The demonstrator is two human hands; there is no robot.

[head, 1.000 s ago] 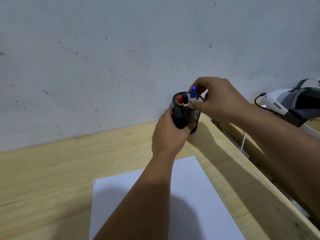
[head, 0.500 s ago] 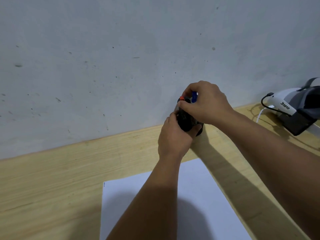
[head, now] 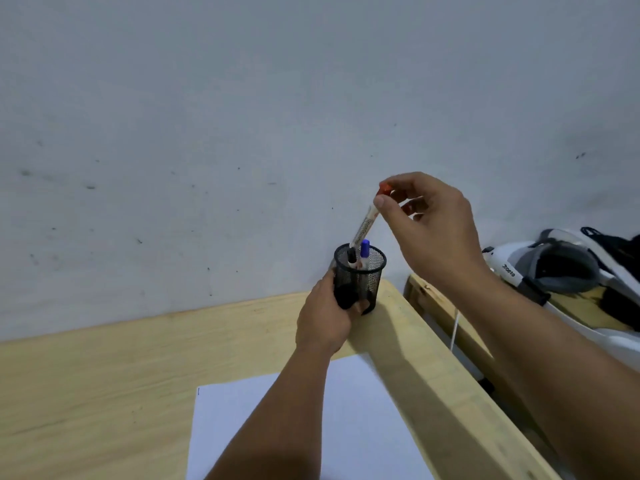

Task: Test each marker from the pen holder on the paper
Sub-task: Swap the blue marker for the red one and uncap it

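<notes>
Black wire-mesh cylindrical pen holder (head: 360,277) — standing upright near the far right corner of the pale wooden tabletop (head: 121,386), close to the grey speckled wall (head: 242,116). Left hand (head: 325,320): fingers and thumb curled round the lower part of the holder, gripping it from the near side. Right hand (head: 429,220): raised above and to the right of the holder, thumb and forefinger pinching the top end of a red-capped white-barrelled marker (head: 365,225) at its cap; the other fingers loosely curled, touching nothing visible. Marker tilted, cap end up and to the right, lower end at the holder's rim — whether it has cleared the rim cannot be told. Inside the holder: blue-capped marker (head: 364,249) and black-capped marker (head: 352,256), both upright, caps up. White sheet of paper (head: 363,427): flat on the tabletop in front of the holder, partly covered by the left forearm. Beyond the table's right edge: white and grey headset with dark strap (head: 540,268), well apart from the holder.
</notes>
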